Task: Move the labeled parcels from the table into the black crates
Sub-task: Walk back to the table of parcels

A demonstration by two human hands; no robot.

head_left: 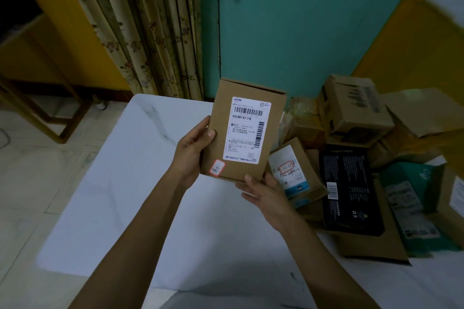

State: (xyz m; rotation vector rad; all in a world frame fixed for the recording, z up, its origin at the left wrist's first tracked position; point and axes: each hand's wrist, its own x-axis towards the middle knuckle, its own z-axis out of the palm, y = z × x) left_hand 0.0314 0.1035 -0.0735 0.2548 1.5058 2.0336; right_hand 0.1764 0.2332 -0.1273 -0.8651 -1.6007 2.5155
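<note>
Head view: both hands hold a box point(244, 130) above the bench point(150, 195).
Left hand point(194, 150) grips its left edge, right hand point(261, 190) pinches its bottom corner; long axis upright, label point(247, 130) facing the camera.

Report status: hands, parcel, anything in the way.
Left hand grips labeled parcel at left edge, right hand at lower corner. Parcel held above table, label facing camera. Crates not in view; other parcels piled right.
</note>
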